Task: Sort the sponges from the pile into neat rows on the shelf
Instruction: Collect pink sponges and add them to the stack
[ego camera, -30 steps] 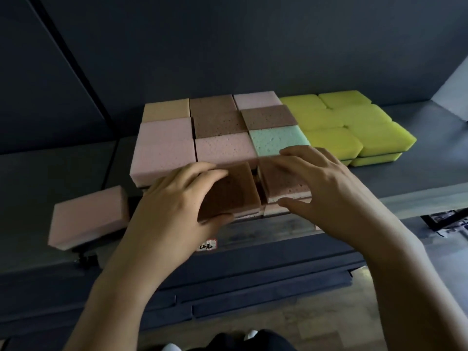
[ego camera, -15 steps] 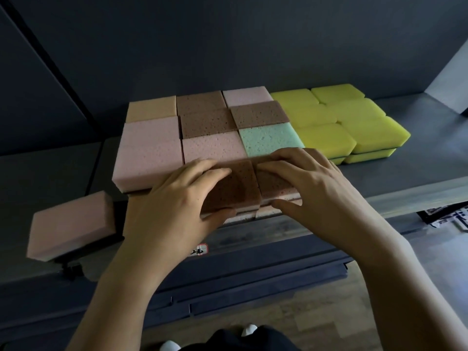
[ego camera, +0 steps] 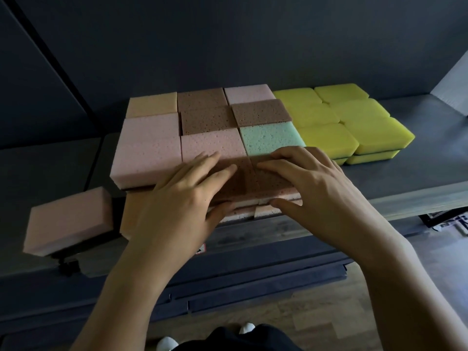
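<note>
Head view: the grey shelf (ego camera: 417,188) carries the sponge grid (ego camera: 147,153), with yellow sponges (ego camera: 354,122) just right of it and a loose pink sponge (ego camera: 65,221) off its left. The left hand (ego camera: 177,206) clasps the left brown sponge (ego camera: 238,181) and the right hand (ego camera: 316,196) the right brown sponge (ego camera: 271,181), fingers on top, thumb on the front face. Both sponges touch side by side in the grid's front row.

One green sponge (ego camera: 272,139) lies in the top layer. Five brown sponges (ego camera: 260,111) show: three behind it and to its left, and two just in front, under a left hand (ego camera: 174,206) and a right hand (ego camera: 316,188). Four pink sponges (ego camera: 212,145) lie left of and behind it; a loose pink sponge (ego camera: 68,219) far left makes five. One orange sponge (ego camera: 152,105) sits far behind-left. To its right are six yellow sponges (ego camera: 326,138) on top, with two edges beneath.
</note>
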`<control>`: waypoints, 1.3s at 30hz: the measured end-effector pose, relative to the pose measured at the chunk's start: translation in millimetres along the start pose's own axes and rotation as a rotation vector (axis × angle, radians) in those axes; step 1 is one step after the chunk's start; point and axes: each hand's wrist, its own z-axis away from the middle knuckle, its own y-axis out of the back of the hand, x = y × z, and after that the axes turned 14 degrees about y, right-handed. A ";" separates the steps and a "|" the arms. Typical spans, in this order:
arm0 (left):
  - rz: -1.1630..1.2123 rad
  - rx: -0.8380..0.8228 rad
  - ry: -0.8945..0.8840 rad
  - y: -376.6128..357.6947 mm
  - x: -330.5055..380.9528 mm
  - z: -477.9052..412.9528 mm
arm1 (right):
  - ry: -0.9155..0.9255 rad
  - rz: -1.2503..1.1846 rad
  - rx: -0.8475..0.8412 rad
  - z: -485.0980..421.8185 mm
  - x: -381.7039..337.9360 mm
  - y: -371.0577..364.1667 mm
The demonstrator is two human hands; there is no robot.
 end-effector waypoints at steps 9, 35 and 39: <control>-0.005 -0.017 -0.007 -4.5 0.6 -0.7 | -0.022 0.005 -0.014 0.2 -0.7 -4.1; -0.062 -0.009 0.382 77.8 -183.2 82.5 | 0.273 -0.238 -0.050 -138.5 -172.9 -46.7; -0.061 -0.114 0.391 73.8 -207.5 80.8 | 0.255 -0.228 -0.123 -153.9 -187.8 -62.8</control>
